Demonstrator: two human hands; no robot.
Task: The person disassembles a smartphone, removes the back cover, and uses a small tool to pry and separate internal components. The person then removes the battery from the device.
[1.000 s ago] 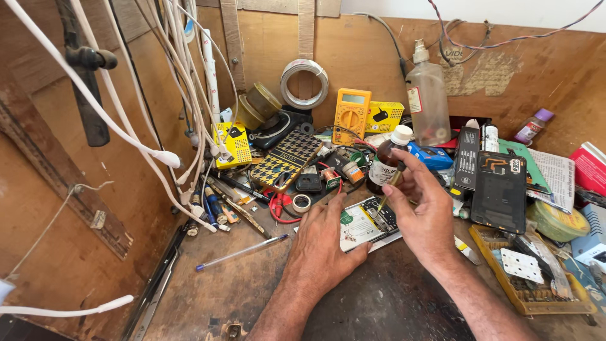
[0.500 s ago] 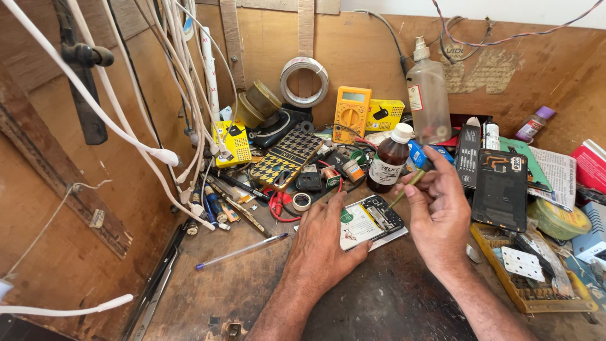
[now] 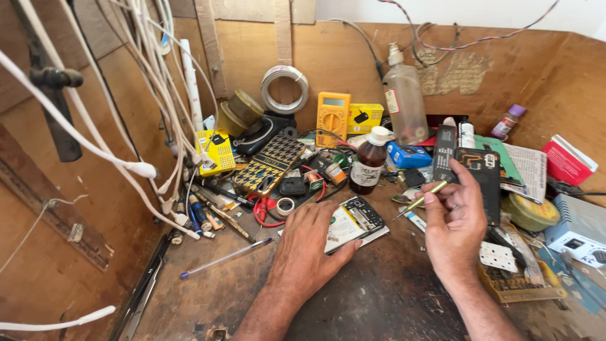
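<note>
My left hand lies flat on the dark workbench, its fingers pressing on an opened phone with its circuit board showing. My right hand is to the right of the phone and pinches a thin yellowish tool whose tip points down-left toward the phone. A brown glass bottle with a white cap stands upright just behind the phone. The bottle is apart from both hands.
Clutter fills the back of the bench: a yellow multimeter, a clear plastic bottle, a tape roll, a patterned phone cover, a black phone back. White cables hang at left. A blue pen lies near the front.
My right hand has left the brown bottle and moved right and down, now holding the thin tool. The bottle stands on the bench. The left hand has stayed on the phone.
</note>
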